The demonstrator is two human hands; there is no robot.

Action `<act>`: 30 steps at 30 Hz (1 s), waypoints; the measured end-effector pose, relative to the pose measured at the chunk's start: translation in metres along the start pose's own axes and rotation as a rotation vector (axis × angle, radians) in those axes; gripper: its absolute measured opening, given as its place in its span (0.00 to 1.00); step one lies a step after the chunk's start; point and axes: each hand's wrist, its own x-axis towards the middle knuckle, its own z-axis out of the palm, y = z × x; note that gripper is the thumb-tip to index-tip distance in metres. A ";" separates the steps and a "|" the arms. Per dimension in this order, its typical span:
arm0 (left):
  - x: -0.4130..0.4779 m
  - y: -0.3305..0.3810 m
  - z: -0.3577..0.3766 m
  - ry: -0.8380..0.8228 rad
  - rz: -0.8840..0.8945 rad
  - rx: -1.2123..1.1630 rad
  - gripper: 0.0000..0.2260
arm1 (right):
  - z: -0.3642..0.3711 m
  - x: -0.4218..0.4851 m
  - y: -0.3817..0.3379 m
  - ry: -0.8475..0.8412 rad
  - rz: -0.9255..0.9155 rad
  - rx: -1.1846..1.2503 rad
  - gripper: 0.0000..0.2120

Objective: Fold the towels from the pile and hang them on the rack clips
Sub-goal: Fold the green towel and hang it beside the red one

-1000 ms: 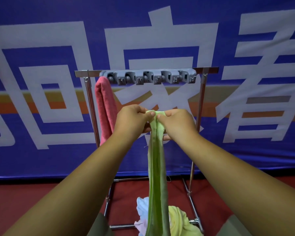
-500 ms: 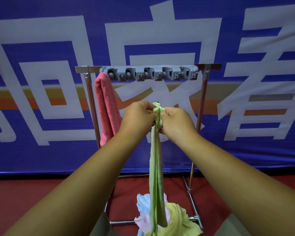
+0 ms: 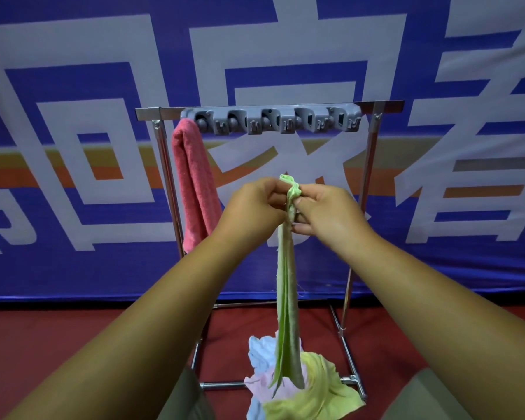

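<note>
The left hand (image 3: 252, 204) and the right hand (image 3: 328, 213) hold the bunched top of a green towel (image 3: 287, 298). The fingers of each hand pinch it, one hand on each side. The towel is in front of the rack (image 3: 367, 165), below the gray clips (image 3: 270, 121). It hangs down long and thin over the pile (image 3: 315, 386) of towels on the red floor (image 3: 73, 344). A pink towel (image 3: 194, 183) hangs at the left end of the clips. The blue banner (image 3: 73, 71) behind has big white Chinese letters, cut off at the edges.

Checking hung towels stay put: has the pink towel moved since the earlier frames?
No. The pink towel still hangs at the left end of the clip strip.
</note>
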 end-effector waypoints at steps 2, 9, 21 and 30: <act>-0.002 0.001 -0.003 -0.030 -0.015 -0.067 0.21 | -0.005 -0.002 0.000 -0.012 0.009 0.022 0.17; -0.004 -0.002 -0.002 -0.037 -0.110 -0.323 0.08 | -0.007 -0.010 0.005 -0.047 -0.011 0.024 0.17; 0.004 -0.027 0.001 -0.033 -0.091 -0.188 0.08 | -0.017 -0.008 0.044 -0.142 -0.074 -0.106 0.23; 0.013 -0.029 -0.009 0.029 -0.105 -0.217 0.07 | -0.032 0.005 0.058 -0.207 0.071 0.267 0.13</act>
